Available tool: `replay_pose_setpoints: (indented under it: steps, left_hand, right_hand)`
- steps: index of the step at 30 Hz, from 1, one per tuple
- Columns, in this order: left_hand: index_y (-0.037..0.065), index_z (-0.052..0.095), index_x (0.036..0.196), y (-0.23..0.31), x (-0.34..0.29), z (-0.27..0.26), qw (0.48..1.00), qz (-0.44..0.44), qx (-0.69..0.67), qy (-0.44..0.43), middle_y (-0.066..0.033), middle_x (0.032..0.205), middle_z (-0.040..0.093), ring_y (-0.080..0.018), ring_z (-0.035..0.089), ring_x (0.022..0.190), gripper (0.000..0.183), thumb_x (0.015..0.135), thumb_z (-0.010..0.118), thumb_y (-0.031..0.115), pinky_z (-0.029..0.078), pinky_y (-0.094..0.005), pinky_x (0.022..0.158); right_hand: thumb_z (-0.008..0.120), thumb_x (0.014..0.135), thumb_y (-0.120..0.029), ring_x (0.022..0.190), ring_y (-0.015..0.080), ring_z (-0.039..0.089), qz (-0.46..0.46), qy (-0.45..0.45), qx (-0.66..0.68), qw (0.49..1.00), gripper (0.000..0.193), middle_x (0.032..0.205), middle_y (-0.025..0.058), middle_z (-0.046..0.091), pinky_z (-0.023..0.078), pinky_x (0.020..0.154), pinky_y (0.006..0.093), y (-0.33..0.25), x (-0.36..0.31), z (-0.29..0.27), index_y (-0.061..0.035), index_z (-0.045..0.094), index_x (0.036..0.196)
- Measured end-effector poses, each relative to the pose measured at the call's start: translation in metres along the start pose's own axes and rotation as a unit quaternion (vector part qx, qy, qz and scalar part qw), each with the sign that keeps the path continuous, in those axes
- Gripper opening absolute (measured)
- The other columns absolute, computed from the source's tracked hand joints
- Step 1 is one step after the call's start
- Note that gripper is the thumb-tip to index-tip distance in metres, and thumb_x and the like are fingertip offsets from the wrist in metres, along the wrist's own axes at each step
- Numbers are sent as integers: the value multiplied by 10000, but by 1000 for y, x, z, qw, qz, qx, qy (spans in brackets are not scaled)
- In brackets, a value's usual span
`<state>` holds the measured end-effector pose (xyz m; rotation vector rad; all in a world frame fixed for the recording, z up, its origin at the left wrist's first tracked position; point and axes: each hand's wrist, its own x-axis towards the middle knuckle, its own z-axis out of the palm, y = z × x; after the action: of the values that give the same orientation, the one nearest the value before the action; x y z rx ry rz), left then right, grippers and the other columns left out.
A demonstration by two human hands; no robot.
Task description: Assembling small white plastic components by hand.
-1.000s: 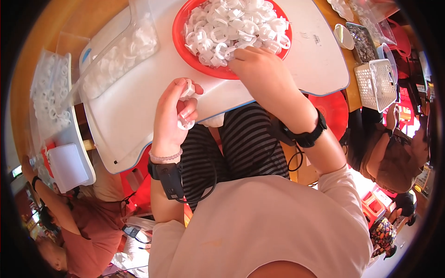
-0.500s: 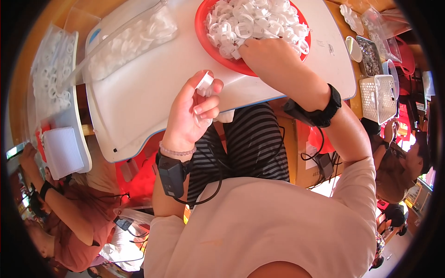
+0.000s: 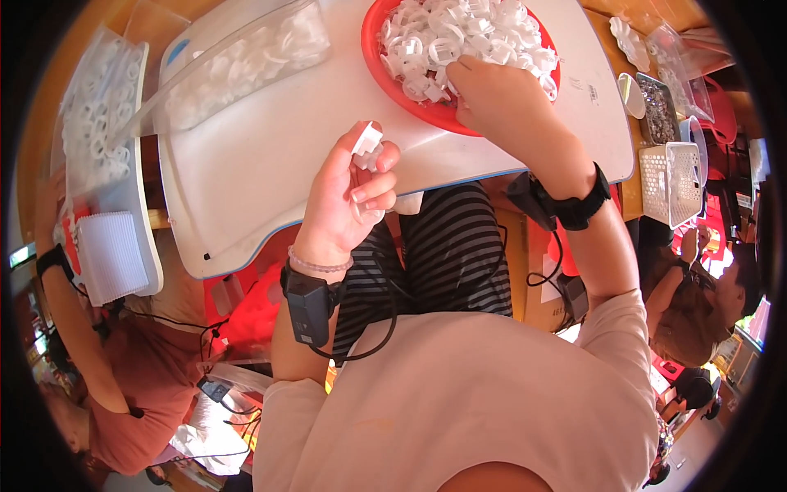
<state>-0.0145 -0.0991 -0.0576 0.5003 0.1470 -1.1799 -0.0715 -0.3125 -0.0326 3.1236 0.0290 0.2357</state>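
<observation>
On the white desk [image 3: 270, 156], largest first. Desk: white top with a thin blue rim, rounded corners, its near edge just above the seated person's striped lap.

Clear plastic bag [image 3: 238, 61]: long, lying slantwise across the far left part of the desk, filled with small white plastic rings.

Red tray [image 3: 393, 78]: round, shallow, at the far edge toward the right side of the desk, heaped with white plastic parts [image 3: 443, 37], ring-shaped and clip-shaped, loosely piled.

Right hand [image 3: 492, 98]: palm down on the near right side of the heap, fingers curled into the parts; what they grip, if anything, cannot be told. Black band on the wrist, cable trailing from it.

Left hand [image 3: 352, 197]: raised over the near edge of the desk, about midway along it, fingers folded in, closed on a small white part [image 3: 366, 141] pinched at the fingertips. The part stands up above the fingers, blocky and stepped in outline. Bead bracelet and a black strapped device on this wrist.

Off the desk, to the right: white mesh basket [image 3: 668, 184] and a small dish beside it, on a separate surface. Off to the left: another white surface with a second bag of rings, and a person in a reddish shirt [image 3: 139, 385] below it.
</observation>
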Motion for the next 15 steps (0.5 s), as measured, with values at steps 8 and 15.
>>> replay_pose_setpoints:
  steps: [8, 15]
  left_hand:
    - [137, 455, 974, -6, 4, 15, 962, 128, 236, 57, 1, 763, 487, -5, 294, 448, 130, 945, 489, 258, 261, -155, 413]
    - [113, 367, 1041, -13, 8, 12, 907, 192, 370, 63, -13, 774, 509, -19, 364, 489, 215, 917, 539, 149, 297, -166, 438]
  right_hand:
    - [523, 751, -23, 592, 178, 510, 78, 70, 346, 932, 108, 732, 70, 517, 426, 558, 288, -7, -13, -13, -24, 477, 849]
    - [501, 776, 16, 617, 97, 554, 142, 84, 650, 741, 132, 862, 69, 537, 439, 530, 233, -48, -24, -12, -5, 446, 894]
